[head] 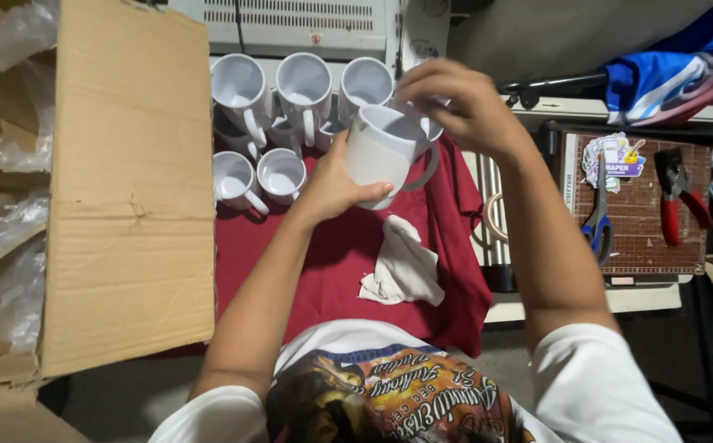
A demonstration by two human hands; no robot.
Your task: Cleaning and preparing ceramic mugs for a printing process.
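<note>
Your printed white T-shirt point(405, 394) fills the bottom of the view, closest to the lens, and both bare forearms rise from it toward the mug you hold.

To the left of your grip, the big cardboard box point(127, 180) is the largest thing in sight, with crumpled clear plastic wrap point(4, 238) inside it. Under your grip lies the dark red cloth point(332, 262), and on it, just below and toward you from the held mug, sits a crumpled off-white rag point(403, 267).

Your left hand point(332, 184) wraps the white mug point(382, 152) from its left side, fingers curled firmly against the wall and thumb across the lower body. The mug is tilted: its long axis runs from lower left to upper right, its open mouth faces up and away from you, and its handle sticks out to the right. Your right hand point(463, 102) rests on the far rim of the mug, fingers bent and close together; whether they pinch the rim or only touch it, you cannot tell from here.

Beyond and left of your grip stand the other white mugs point(291, 115), bunched together, mouths up. Well to the right of your grip, a cutting mat point(639, 217) carries blue-handled scissors point(598, 217) and red-handled pliers point(680, 197).
</note>
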